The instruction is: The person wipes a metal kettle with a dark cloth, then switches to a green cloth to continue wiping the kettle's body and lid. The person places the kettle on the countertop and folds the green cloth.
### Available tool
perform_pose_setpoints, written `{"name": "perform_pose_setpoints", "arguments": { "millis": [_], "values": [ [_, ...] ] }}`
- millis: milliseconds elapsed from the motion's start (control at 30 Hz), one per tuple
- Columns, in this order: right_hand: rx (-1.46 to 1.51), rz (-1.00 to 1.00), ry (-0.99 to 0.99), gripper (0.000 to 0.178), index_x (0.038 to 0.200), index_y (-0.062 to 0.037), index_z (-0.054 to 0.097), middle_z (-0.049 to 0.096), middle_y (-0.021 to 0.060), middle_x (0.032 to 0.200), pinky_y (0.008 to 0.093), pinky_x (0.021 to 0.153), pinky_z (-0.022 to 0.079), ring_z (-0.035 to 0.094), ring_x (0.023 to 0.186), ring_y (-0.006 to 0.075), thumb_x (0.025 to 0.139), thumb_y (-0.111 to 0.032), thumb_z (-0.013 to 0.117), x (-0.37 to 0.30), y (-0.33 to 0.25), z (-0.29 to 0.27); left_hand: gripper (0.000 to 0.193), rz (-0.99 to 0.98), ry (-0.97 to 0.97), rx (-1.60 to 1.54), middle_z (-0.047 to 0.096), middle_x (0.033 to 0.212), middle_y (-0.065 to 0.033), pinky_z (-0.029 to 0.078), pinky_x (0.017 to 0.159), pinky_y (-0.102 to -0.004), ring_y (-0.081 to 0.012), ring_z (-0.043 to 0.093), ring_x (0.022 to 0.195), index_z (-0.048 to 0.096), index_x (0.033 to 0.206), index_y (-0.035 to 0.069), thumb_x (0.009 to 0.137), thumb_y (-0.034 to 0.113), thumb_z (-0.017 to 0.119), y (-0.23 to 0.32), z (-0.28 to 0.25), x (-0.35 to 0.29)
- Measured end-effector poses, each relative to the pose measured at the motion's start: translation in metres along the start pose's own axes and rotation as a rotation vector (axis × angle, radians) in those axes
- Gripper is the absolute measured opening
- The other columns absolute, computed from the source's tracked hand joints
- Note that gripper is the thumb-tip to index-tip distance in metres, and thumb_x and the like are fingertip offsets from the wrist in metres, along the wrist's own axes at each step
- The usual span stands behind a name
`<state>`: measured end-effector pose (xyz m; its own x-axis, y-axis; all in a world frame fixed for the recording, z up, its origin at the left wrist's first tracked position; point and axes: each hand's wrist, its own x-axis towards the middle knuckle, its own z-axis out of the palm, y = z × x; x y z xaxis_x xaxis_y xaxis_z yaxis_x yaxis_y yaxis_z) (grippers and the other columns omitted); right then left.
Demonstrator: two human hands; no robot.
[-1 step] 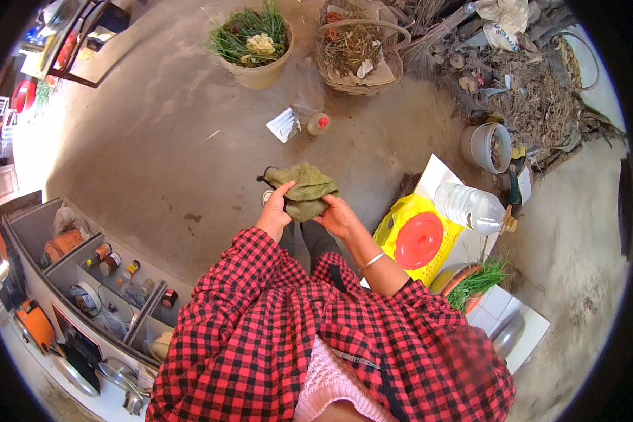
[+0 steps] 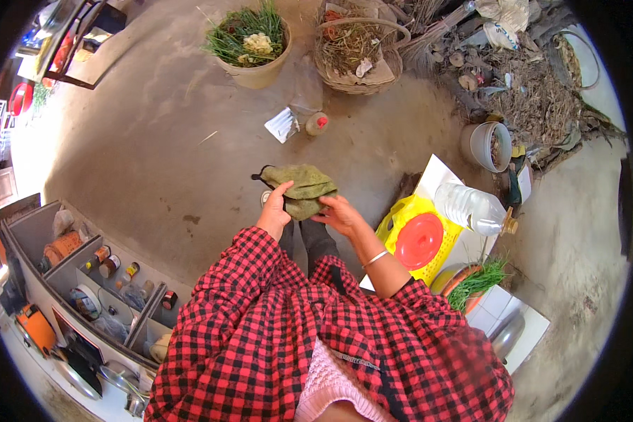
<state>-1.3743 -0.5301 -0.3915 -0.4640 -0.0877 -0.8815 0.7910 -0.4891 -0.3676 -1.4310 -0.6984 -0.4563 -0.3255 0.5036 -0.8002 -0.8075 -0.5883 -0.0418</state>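
Note:
A folded olive-green cloth (image 2: 305, 183) is held in front of my body, above the floor. A dark cord or loop (image 2: 259, 176) sticks out from its left end. My left hand (image 2: 275, 211) grips the cloth from the left, the thumb lying on top. On the other side, my right hand (image 2: 340, 214) pinches the cloth's right edge between thumb and fingers. What lies under the folds is hidden. A white bangle (image 2: 375, 257) circles my right wrist.
At right stand a yellow basket (image 2: 385, 228) with a red lid (image 2: 419, 240), a large clear bottle (image 2: 469, 208) and cut greens (image 2: 482, 281). A compartmented shelf (image 2: 49, 281) is at left. Ahead are a bucket of greens (image 2: 260, 74), a wicker basket (image 2: 359, 83) and a small bottle (image 2: 316, 124).
The cloth's corded end sits very slightly farther left. Both hands keep their hold on it.

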Motion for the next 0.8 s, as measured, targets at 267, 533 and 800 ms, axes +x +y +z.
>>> {"name": "perform_pose_setpoints", "arguments": {
  "millis": [267,533,800],
  "values": [
    [-0.435,-0.159,0.419,0.049,0.131,-0.0109,0.053,0.063,0.0032,0.115,0.0347,0.082,0.048,0.061,0.1,0.0187,0.091,-0.04,0.061,0.133,-0.067,-0.097,0.034,0.054,0.349,-0.109,0.062,0.12,-0.0133,0.048,0.096,-0.0493,-0.0326,0.06,0.108,0.056,0.119,0.004,0.09,0.019,0.063,0.031,-0.027,0.106],
    [-1.099,-0.524,0.447,0.051,0.121,-0.0038,0.06,0.063,0.0201,0.117,0.0406,0.093,0.047,0.06,0.11,0.0329,0.093,-0.046,0.054,0.298,-0.118,-0.114,0.041,0.032,0.107,-0.204,0.056,0.13,-0.0144,0.045,0.101,-0.0498,-0.0324,0.055,0.117,0.048,0.131,0.004,0.095,0.02,0.057,0.028,-0.078,0.231],
    [-1.191,-0.555,0.387,0.05,0.126,-0.0126,0.06,0.056,0.0184,0.129,0.0425,0.103,0.038,0.051,0.12,0.0356,0.096,-0.049,0.043,0.402,-0.09,-0.106,0.037,0.086,0.06,-0.011,0.062,0.121,-0.0112,0.048,0.096,-0.0463,-0.0281,0.061,0.108,0.055,0.124,0.001,0.088,0.007,0.063,0.027,-0.099,0.286]
  ]
}}
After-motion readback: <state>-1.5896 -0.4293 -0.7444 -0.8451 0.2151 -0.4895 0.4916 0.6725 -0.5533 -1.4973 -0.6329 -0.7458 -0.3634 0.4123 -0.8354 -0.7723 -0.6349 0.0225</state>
